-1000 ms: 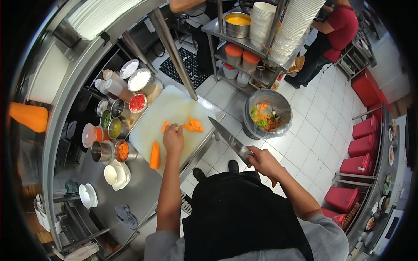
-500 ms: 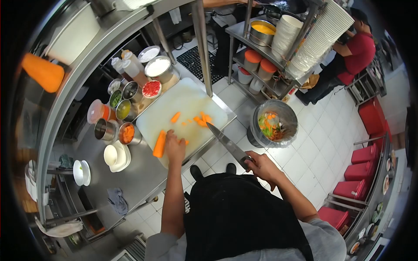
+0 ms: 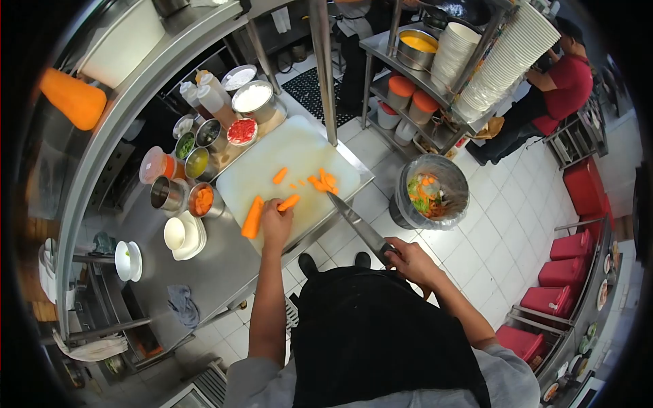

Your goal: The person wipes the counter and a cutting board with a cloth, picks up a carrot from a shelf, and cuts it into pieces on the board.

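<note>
On the white cutting board, my left hand pinches a carrot piece that sticks out past the fingertips. A larger carrot chunk lies just left of that hand. Further up the board are a single carrot stick and a small pile of carrot pieces, with tiny bits between them. My right hand grips the handle of a long kitchen knife. Its blade points up and left, the tip at the board's right edge near the pile.
Metal containers, one with cut carrots, and squeeze bottles line the board's left side. White bowls and a grey cloth sit on the steel counter. A lined bin with scraps stands right. A person works at the far right.
My left hand has closed on a small carrot piece and raised it slightly; before, the piece lay beside the fingers. The knife is held in nearly the same place. The view has shifted slightly.
</note>
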`<act>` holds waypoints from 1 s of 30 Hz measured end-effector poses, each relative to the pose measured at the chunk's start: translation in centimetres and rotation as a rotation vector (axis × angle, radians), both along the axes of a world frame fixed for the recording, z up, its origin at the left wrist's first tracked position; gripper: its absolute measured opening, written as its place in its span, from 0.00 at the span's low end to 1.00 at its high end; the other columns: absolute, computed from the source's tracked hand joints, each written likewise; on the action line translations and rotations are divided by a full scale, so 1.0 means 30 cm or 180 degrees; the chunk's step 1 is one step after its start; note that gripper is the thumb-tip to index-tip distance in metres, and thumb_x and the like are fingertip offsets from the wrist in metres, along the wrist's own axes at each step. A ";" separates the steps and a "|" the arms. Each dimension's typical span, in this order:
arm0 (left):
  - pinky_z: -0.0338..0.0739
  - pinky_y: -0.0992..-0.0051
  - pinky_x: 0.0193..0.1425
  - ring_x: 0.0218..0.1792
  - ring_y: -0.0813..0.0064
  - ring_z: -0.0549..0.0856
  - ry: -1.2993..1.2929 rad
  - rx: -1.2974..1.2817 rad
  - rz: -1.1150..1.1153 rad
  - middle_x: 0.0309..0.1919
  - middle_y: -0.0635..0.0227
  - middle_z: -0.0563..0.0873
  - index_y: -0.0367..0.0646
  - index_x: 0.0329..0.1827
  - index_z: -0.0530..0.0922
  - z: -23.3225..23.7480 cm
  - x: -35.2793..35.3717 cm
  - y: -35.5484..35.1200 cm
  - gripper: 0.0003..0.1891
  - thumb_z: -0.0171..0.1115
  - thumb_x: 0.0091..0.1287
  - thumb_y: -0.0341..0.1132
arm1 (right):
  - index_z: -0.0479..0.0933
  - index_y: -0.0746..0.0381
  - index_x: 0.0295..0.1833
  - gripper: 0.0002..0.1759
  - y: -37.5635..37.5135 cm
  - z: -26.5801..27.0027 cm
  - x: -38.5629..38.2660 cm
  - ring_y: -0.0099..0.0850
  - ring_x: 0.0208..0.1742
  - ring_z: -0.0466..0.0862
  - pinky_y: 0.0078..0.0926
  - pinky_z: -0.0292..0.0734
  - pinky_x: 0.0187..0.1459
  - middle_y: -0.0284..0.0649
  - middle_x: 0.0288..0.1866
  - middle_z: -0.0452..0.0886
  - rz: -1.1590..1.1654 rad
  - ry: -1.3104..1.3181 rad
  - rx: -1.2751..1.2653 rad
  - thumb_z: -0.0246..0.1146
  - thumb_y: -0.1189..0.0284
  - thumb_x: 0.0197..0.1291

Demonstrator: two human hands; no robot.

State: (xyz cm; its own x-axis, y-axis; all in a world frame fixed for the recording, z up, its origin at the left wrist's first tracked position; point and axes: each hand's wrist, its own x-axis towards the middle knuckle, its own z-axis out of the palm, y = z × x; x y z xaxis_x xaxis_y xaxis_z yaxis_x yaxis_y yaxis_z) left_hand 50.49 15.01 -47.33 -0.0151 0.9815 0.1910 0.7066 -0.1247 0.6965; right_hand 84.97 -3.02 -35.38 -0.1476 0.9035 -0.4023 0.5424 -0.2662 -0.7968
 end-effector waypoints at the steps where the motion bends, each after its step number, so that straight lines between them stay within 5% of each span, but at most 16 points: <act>1: 0.81 0.58 0.51 0.44 0.50 0.84 -0.0492 -0.0298 -0.0023 0.43 0.52 0.83 0.34 0.46 0.82 0.000 -0.006 0.005 0.14 0.75 0.60 0.28 | 0.73 0.61 0.70 0.22 0.004 -0.012 -0.006 0.51 0.32 0.88 0.47 0.81 0.41 0.54 0.33 0.88 -0.0023 0.0009 -0.0007 0.60 0.67 0.76; 6: 0.83 0.63 0.45 0.41 0.55 0.85 -0.0113 0.0006 -0.0224 0.41 0.54 0.83 0.34 0.46 0.82 0.030 -0.009 -0.016 0.12 0.72 0.60 0.26 | 0.70 0.62 0.71 0.23 0.069 -0.031 -0.103 0.61 0.38 0.86 0.57 0.81 0.44 0.58 0.33 0.86 0.0611 -0.0523 0.0668 0.59 0.70 0.73; 11: 0.83 0.66 0.44 0.39 0.60 0.86 -0.0012 0.0151 -0.0375 0.40 0.55 0.83 0.33 0.46 0.82 0.032 -0.018 -0.021 0.12 0.71 0.60 0.25 | 0.68 0.62 0.73 0.26 0.124 -0.117 -0.203 0.58 0.37 0.86 0.55 0.82 0.42 0.58 0.31 0.84 0.0850 -0.0865 0.0950 0.58 0.69 0.72; 22: 0.83 0.63 0.43 0.37 0.56 0.86 0.0022 0.0186 -0.0172 0.39 0.54 0.84 0.34 0.42 0.82 0.046 0.012 -0.043 0.10 0.70 0.59 0.25 | 0.63 0.57 0.80 0.34 0.163 -0.078 -0.263 0.53 0.37 0.88 0.50 0.84 0.42 0.58 0.43 0.83 0.1349 -0.1642 0.0820 0.58 0.70 0.69; 26: 0.83 0.62 0.44 0.37 0.55 0.86 -0.0081 0.0204 -0.0184 0.39 0.53 0.84 0.34 0.43 0.82 0.028 0.005 -0.037 0.10 0.70 0.58 0.24 | 0.63 0.57 0.80 0.35 0.167 -0.083 -0.257 0.53 0.37 0.88 0.50 0.84 0.42 0.58 0.42 0.83 0.1390 -0.1683 0.0804 0.58 0.71 0.68; 30: 0.83 0.67 0.43 0.37 0.63 0.87 -0.0467 -0.0010 -0.0253 0.40 0.56 0.84 0.34 0.45 0.82 0.021 -0.018 -0.042 0.12 0.71 0.59 0.23 | 0.65 0.60 0.79 0.34 0.166 -0.084 -0.248 0.54 0.37 0.87 0.50 0.83 0.41 0.56 0.36 0.84 0.1361 -0.1607 0.0990 0.58 0.73 0.66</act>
